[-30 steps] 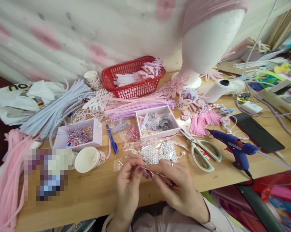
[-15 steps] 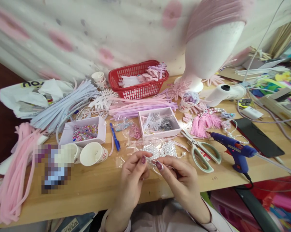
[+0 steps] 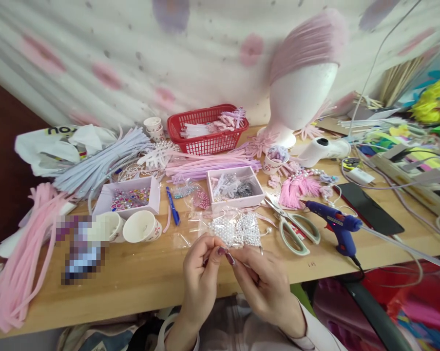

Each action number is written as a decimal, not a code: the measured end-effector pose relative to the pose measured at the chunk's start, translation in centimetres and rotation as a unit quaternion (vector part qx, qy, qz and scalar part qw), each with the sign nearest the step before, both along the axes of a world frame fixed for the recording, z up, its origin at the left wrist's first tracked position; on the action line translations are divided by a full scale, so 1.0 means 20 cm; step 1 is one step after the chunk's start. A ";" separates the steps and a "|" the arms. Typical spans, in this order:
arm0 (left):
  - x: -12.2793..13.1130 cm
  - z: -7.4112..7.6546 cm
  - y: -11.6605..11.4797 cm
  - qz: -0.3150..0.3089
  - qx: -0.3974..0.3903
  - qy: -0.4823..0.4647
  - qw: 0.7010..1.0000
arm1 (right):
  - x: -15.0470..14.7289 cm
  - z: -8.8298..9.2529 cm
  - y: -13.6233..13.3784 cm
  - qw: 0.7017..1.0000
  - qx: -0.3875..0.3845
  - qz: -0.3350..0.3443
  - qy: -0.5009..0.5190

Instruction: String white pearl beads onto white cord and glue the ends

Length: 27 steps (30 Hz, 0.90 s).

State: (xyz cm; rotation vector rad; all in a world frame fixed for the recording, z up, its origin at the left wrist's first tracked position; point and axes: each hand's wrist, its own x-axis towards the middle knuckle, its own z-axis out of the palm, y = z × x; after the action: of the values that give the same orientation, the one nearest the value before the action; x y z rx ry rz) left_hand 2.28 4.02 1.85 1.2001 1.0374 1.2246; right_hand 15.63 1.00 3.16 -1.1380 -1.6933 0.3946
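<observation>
My left hand (image 3: 202, 273) and my right hand (image 3: 264, 278) meet over the table's front edge. Thumbs and fingers of both are pinched together, fingertips touching. Whatever small thing lies between them is hidden by the fingers. Just beyond the fingertips lies a clear bag of white pearl beads (image 3: 234, 229). A pair of scissors (image 3: 296, 231) with pale green handles rests to the right of my right hand. Farther right is a blue glue gun (image 3: 334, 224). Two paper cups (image 3: 141, 227) stand to the left of my left hand.
Behind are a white box of small ornaments (image 3: 236, 197), a box of coloured gems (image 3: 126, 212), a blue pen (image 3: 172, 207) and a red basket (image 3: 205, 144). A white mannequin head (image 3: 302, 92) stands at the back. Pink fuzzy stems (image 3: 29, 258) lie left; a phone (image 3: 373, 207) lies right.
The view has tilted up and shifted slightly. My hands stay pinched together, with the fingertips drawn closer. A thin white loop seen under my right fingers before is now hidden.
</observation>
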 end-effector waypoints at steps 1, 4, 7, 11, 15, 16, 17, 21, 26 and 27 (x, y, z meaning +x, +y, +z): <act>0.00 -0.01 -0.01 0.003 0.003 0.005 1.000 | 0.00 -0.01 -0.01 1.000 0.010 -0.003 -0.005; -0.02 -0.04 -0.03 0.003 0.050 0.056 0.997 | 0.01 -0.05 -0.03 0.999 0.031 -0.010 -0.015; -0.05 -0.06 -0.04 0.004 0.137 0.130 0.982 | 0.03 -0.08 -0.04 0.999 0.039 0.001 -0.024; -0.06 -0.08 -0.05 -0.001 0.239 0.197 0.951 | 0.07 -0.11 -0.04 0.996 0.063 0.029 -0.052; -0.03 -0.09 -0.04 0.018 0.304 0.249 0.919 | 0.10 -0.14 -0.05 0.991 0.093 0.039 -0.088; -0.02 -0.10 -0.04 0.024 0.312 0.258 0.914 | 0.10 -0.15 -0.05 0.990 0.098 0.035 -0.093; -0.02 -0.10 -0.05 0.028 0.316 0.266 0.910 | 0.11 -0.16 -0.05 0.990 0.099 0.032 -0.097; 0.00 -0.11 -0.04 0.020 0.315 0.269 0.910 | 0.12 -0.18 -0.07 0.992 0.085 0.033 -0.090; -0.02 -0.13 -0.02 0.066 0.259 0.201 0.943 | 0.09 -0.18 -0.09 0.999 0.040 0.012 -0.017; -0.03 -0.13 -0.02 0.092 0.213 0.154 0.960 | 0.08 -0.19 -0.08 1.000 0.014 -0.012 0.024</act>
State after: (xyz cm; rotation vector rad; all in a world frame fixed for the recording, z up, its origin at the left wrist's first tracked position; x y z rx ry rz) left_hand 1.66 3.55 -0.83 1.6995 1.1670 1.4889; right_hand 17.27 -0.70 -0.58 -1.1185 -1.6360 0.3787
